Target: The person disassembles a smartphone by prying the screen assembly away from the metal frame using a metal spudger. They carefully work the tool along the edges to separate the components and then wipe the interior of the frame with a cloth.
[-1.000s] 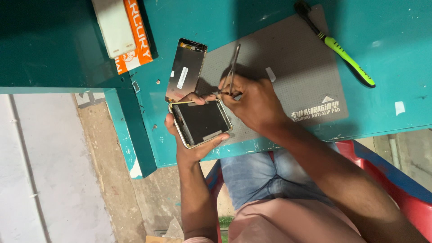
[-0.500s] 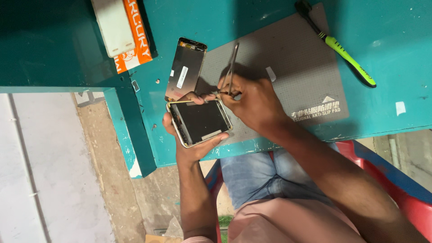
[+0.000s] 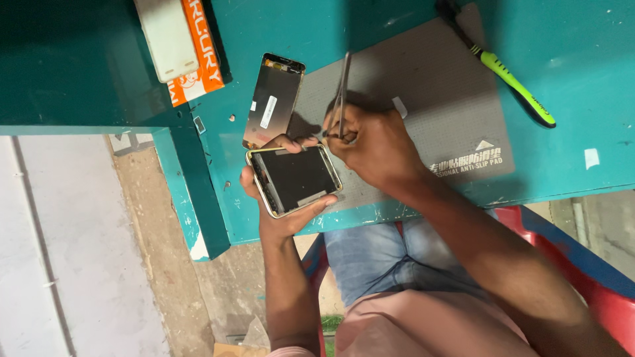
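the left hand [image 3: 281, 215] is curled around an opened smartphone [image 3: 294, 178], fingers wrapping its far edge and thumb on the near edge, holding it face-up just over the front edge of the grey anti-slip mat [image 3: 423, 106]. the phone has a gold-coloured frame and a dark inner panel showing. the right hand [image 3: 374, 145] is closed in a pinch on a pair of metal tweezers [image 3: 342, 92], its knuckles over the mat; the tweezers' lower end meets the phone's top corner, right beside the left fingertips, and their other end slants away across the mat. whether the tips grip anything is too small to tell.

just beyond the phone, off the mat's left edge, a detached phone screen panel [image 3: 272, 100] lies flat on the teal desk [image 3: 595, 39], dark with a small white sticker. further from the mat on that side, a white box [image 3: 169, 36] lies on an orange and white box [image 3: 202, 69]. at the mat's far right corner lies a black and green tool [image 3: 509, 76], partly on the mat and partly on the desk. a small pale strip [image 3: 399, 107] lies on the mat near the right hand. on the near side of the mat, below the desk edge, are the person's blue jeans [image 3: 377, 258] and a red chair [image 3: 595, 291].
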